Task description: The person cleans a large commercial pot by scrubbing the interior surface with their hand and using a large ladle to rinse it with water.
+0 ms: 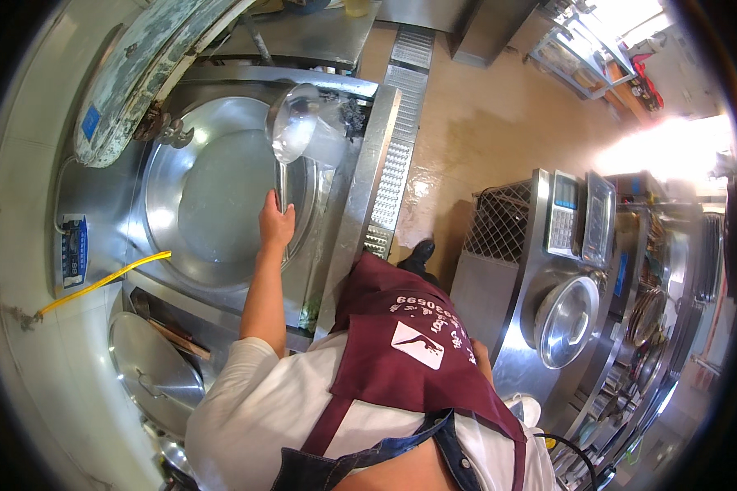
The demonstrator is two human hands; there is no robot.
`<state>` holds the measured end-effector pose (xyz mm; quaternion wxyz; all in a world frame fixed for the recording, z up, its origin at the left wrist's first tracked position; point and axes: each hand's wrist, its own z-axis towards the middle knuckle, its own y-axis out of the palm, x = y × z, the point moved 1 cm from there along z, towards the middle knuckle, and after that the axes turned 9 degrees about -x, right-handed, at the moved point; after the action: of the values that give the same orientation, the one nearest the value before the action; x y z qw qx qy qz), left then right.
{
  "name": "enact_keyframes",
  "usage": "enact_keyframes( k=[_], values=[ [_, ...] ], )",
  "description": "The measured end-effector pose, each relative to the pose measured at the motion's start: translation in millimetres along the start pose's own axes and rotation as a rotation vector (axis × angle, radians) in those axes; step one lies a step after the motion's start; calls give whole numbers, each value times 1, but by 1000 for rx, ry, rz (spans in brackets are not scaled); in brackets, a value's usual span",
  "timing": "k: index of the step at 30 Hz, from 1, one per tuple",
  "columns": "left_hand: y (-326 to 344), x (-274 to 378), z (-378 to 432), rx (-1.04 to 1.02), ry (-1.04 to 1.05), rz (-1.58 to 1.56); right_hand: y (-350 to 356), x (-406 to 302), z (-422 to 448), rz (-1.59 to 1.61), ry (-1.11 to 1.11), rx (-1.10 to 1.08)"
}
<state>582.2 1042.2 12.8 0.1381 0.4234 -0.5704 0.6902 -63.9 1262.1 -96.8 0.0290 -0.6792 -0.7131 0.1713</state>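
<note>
My left hand (276, 224) is closed around the handle of a large metal ladle (293, 123). The ladle's bowl is over the right rim of a wide steel wok or basin (221, 178), which holds cloudy, watery liquid. Beside the bowl is a translucent, blurred patch; I cannot tell if it is falling water. A yellow hose (107, 282) reaches from the wall side to the near left rim. Metal taps (175, 133) stand at the upper left rim. Of my right arm only a bit of skin shows beside the maroon apron (393, 362); the right hand is out of view.
The steel stove edge (356, 202) runs beside me, with a floor drain grate (393, 178) past it. On the right, a steel counter carries a digital scale (565, 215) and a lidded pot (568, 322). A large round lid (153, 374) leans at the lower left.
</note>
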Motion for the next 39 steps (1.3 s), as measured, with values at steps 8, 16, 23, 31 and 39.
enact_keyframes(
  k=[8, 16, 23, 31, 39],
  values=[
    [-11, 11, -10, 25, 23, -61, -2, -9, -1, 5, 16, 4],
    [-30, -80, -27, 140, -548, -480, -6, -16, 0, 5, 24, 10],
    [-60, -216, -48, 238, -903, -107, -7, -12, -7, -2, 26, 26],
    [-41, -214, -35, -58, -1020, -198, 1, -5, -16, 27, 16, 59],
    [-7, -218, -32, -250, -828, -735, 12, -17, -9, 185, 61, 200]
  ],
)
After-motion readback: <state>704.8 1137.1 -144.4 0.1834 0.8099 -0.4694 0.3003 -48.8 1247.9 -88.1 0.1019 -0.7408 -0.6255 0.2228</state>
